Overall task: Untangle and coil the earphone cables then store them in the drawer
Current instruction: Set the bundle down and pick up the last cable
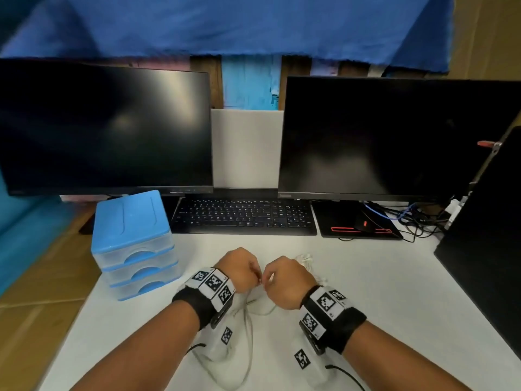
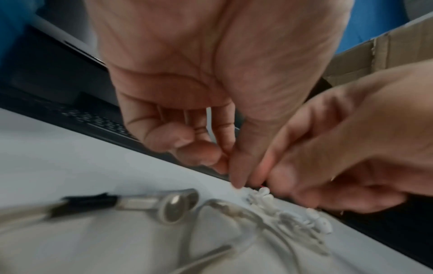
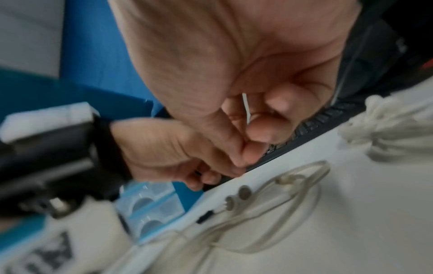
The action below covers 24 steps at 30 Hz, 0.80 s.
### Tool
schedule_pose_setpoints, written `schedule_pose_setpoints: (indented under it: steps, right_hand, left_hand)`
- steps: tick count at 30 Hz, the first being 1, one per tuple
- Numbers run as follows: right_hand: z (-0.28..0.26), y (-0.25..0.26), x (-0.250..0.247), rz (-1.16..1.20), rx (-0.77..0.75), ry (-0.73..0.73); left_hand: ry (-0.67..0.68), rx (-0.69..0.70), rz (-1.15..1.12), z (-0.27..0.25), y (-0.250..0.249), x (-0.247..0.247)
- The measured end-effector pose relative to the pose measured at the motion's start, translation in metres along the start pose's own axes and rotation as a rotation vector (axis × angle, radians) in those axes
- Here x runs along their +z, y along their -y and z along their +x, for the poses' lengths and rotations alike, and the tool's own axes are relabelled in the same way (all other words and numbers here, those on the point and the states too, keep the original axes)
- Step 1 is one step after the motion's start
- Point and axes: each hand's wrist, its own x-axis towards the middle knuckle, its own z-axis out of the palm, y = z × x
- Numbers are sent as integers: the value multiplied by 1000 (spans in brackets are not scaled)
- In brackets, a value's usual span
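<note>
Pinching thin white cable (image 3: 245, 105) between left hand (image 1: 239, 268) and right hand (image 1: 284, 280), fingertips of both curling tight on it, knuckles nearly touching. Greyish earphones (image 3: 237, 197) trailing loose below wrists; white bundle (image 1: 306, 259) lying just beyond right hand. Risking tighter knot if pulling apart too hard; snagging loops under wristbands. Drawers (image 1: 139, 266) sitting left of left hand, all closed, contents unclear.
</note>
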Motion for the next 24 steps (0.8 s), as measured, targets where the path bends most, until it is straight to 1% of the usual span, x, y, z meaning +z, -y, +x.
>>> schedule_pose_setpoints:
  steps: [2, 4, 6, 9, 11, 13, 15, 17, 19, 22, 24]
  right_hand:
    - [6, 0, 1, -166, 15, 29]
    - [9, 0, 2, -215, 15, 31]
    - [11, -3, 4, -220, 14, 9]
    - [11, -10, 2, -201, 57, 10]
    - [8, -13, 1, -261, 101, 45]
    - [6, -13, 6, -308, 119, 99]
    - [4, -10, 11, -320, 109, 112]
    - [1, -7, 13, -237, 63, 60]
    - [-3, -4, 10, -114, -2, -40]
    - [-11, 4, -6, 95, -34, -232]
    - [-13, 12, -24, 275, -57, -339]
  left_hand:
    - [75, -1, 132, 2, -6, 4]
    - [150, -49, 254, -1, -5, 10]
    - [177, -73, 336, -5, -2, 17]
    - [144, -87, 337, -12, 7, 16]
    - [133, -98, 320, -15, 15, 10]
    - [148, -121, 320, -20, 23, 6]
    - [156, -143, 317, -26, 30, 2]
    - [155, -148, 289, -31, 34, -2]
    - [129, -130, 213, -35, 35, -11]
    - [80, -155, -122, -37, 34, -30]
    - [-8, -177, -280, -36, 35, -44]
